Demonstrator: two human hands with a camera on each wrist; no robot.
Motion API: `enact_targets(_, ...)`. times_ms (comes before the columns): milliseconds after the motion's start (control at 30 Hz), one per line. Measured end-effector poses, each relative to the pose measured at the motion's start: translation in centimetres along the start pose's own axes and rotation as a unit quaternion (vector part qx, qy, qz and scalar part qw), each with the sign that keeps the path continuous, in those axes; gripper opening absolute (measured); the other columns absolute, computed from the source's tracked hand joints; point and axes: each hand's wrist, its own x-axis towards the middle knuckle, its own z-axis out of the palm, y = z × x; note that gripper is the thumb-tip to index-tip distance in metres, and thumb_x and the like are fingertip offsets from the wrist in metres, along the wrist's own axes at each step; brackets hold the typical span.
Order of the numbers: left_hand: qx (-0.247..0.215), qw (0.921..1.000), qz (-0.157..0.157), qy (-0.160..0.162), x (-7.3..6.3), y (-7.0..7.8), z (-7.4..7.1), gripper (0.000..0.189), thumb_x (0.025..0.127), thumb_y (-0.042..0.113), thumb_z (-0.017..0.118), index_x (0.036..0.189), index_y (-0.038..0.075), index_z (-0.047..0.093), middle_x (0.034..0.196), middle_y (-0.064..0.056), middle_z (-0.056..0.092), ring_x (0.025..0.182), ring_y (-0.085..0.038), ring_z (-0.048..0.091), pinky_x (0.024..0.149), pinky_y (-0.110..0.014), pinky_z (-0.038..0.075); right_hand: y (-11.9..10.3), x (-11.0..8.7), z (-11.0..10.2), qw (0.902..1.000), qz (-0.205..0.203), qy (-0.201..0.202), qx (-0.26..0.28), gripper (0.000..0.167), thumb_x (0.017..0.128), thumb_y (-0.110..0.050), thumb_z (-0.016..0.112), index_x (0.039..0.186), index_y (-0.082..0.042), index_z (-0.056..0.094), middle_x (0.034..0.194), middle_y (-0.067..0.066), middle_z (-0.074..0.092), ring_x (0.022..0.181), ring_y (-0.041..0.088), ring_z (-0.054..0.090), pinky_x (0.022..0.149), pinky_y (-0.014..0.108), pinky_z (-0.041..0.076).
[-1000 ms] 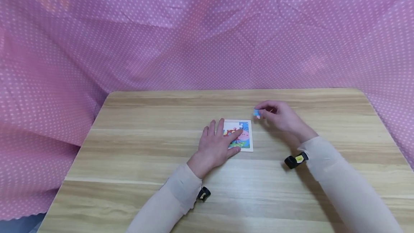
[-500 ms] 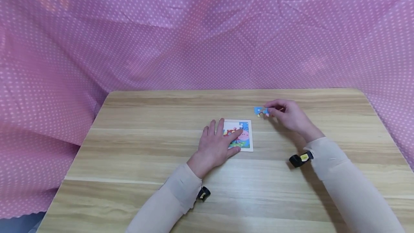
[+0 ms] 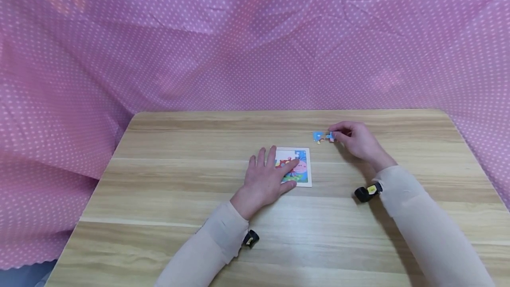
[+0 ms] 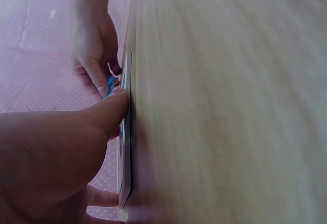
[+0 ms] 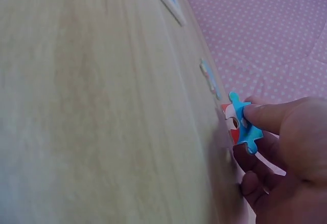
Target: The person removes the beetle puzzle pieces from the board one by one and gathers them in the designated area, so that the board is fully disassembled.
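Jigsaw board (image 3: pixel 284 154), with a white border, lies flat on the middle of the table, its partly filled picture showing a pink cartoon face, red, blue and green. Nearest the head camera are two pale beige sleeves (image 3: pixel 422 220). A black wrist device (image 3: pixel 251 238) is at the left cuff and another black device (image 3: pixel 362 194) at the right; the yellow label (image 3: pixel 372 189) on the right one has markings too small to read. The left hand (image 3: pixel 266 180) rests fingers spread over the board's left side, its thumb on the near edge. Beyond and to the right, well apart, the right hand (image 3: pixel 354 143) pinches a blue-and-red jigsaw piece (image 5: pixel 250 124) between thumb and fingers. Just beside it a loose blue piece (image 3: pixel 318 136) lies on the table (image 3: pixel 179 180), a wood-grain top with rounded far corners. Behind hangs a creased pink curtain (image 3: pixel 255 48) with white polka dots.
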Motion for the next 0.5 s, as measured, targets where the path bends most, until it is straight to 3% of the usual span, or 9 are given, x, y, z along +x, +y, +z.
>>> enact_targets(167, 0.003, 1.0000, 0.000, -0.001, 0.0, 0.0, 0.0, 0.063, 0.107, 0.066, 0.048, 0.166, 0.053, 0.032, 0.179, -0.022, 0.018, 0.164, -0.051, 0.019, 0.130, -0.069, 0.024, 0.2, 0.5, 0.3, 0.9998, 0.013, -0.014, -0.011, 0.030, 0.111, -0.015, 0.059, 0.138, -0.004, 0.069, 0.144, 0.025, 0.065, 0.131, 0.041, 0.060, 0.114, 0.058, 0.046)
enact_targets(267, 0.002, 1.0000, 0.000, 0.000, 0.1, 0.0, 0.1, 0.063, 0.107, 0.066, 0.049, 0.166, 0.053, 0.032, 0.179, -0.022, 0.018, 0.164, -0.051, 0.020, 0.130, -0.069, 0.024, 0.3, 0.7, 0.4, 0.9994, 0.018, -0.015, -0.025, 0.031, 0.112, -0.016, 0.058, 0.138, -0.005, 0.069, 0.148, 0.025, 0.062, 0.137, 0.044, 0.056, 0.120, 0.063, 0.040)
enact_targets(367, 0.001, 1.0000, 0.000, -0.001, 0.1, 0.0, 0.1, 0.063, 0.107, 0.066, 0.049, 0.166, 0.053, 0.032, 0.179, -0.022, 0.017, 0.164, -0.051, 0.019, 0.130, -0.069, 0.024, 0.5, 1.0, 0.5, 0.9992, 0.010, -0.008, -0.037, 0.030, 0.111, -0.015, 0.058, 0.137, -0.004, 0.070, 0.144, 0.026, 0.063, 0.130, 0.042, 0.058, 0.114, 0.060, 0.045)
enact_targets(500, 0.001, 1.0000, -0.001, 0.000, 0.2, 0.0, 0.1, 0.063, 0.107, 0.066, 0.050, 0.166, 0.053, 0.033, 0.179, -0.022, 0.018, 0.164, -0.052, 0.019, 0.130, -0.069, 0.024, 0.6, 1.3, 0.9, 0.9985, -0.012, 0.008, -0.052, 0.027, 0.110, -0.011, 0.060, 0.132, -0.002, 0.073, 0.130, 0.024, 0.065, 0.112, 0.036, 0.060, 0.096, 0.047, 0.048)
